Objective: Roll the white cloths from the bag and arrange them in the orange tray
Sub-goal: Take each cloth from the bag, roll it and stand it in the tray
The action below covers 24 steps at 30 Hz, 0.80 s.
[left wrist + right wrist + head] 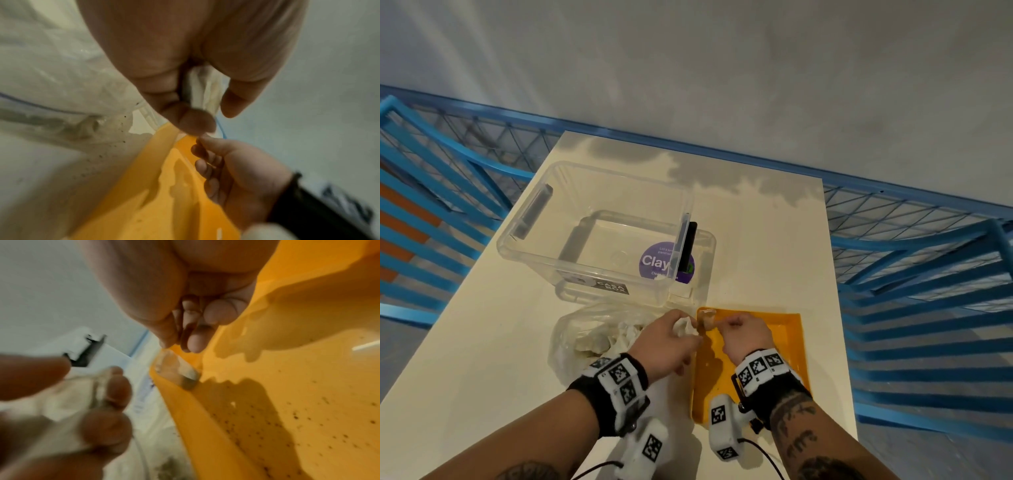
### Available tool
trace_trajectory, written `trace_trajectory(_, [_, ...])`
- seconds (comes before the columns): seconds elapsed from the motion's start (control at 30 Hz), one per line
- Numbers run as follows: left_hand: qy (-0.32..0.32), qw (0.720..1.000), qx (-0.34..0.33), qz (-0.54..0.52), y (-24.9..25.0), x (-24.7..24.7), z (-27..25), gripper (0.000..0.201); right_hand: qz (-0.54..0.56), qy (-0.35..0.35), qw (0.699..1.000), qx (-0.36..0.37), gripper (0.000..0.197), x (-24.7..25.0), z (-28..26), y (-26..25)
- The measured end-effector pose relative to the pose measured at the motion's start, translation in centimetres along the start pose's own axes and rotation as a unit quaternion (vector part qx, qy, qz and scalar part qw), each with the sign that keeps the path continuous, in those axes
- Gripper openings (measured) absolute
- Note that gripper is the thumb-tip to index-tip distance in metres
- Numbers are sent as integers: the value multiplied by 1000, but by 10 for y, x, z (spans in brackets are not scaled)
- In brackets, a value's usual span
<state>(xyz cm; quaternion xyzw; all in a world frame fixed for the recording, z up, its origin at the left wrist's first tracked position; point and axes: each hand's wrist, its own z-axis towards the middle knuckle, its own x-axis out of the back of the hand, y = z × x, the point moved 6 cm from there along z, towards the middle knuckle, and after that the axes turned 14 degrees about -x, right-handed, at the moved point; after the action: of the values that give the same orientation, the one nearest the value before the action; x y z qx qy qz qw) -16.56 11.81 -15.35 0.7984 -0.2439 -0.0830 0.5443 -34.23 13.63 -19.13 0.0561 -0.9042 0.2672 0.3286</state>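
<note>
Left hand (pixel 666 339) grips a crumpled white cloth (pixel 684 327); my right hand (pixel 746 334) is curled up, empty, over the orange tray (pixel 792 346).

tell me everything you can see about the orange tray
The orange tray is a shallow, glossy plastic rectangle with a raised rim, lying flat at the table's near right edge. Dark specks dot its floor. One rolled white cloth lies in its far left corner. The right hand hovers over it.

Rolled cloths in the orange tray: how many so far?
1: a rolled cloth lies in the tray's far left corner. The left hand holds another, still crumpled cloth; more sit in the bag.
</note>
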Motion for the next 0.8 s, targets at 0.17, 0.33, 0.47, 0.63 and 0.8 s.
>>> trace_trajectory(0.17, [-59,968,31,-242,16,-10,-8,36,125,-83,978,145,6,28,-47,-22])
trace_trajectory(0.33, [-88,971,-15,-220,28,-18,-12,29,64,-88,978,178,17,33,-68,-25])
trace_trajectory(0.47, [-94,970,-11,-224,27,-19,-18,32,59,-58,977,197,7,45,-73,-27])
trace_trajectory(0.63, [-62,982,-28,-178,20,-11,-16,21,26,-39,976,210,4,52,-72,-25])
trace_trajectory(0.8, [-52,994,-91,-40,14,-6,-11,7,31,-57,975,212,6,43,-75,-22])
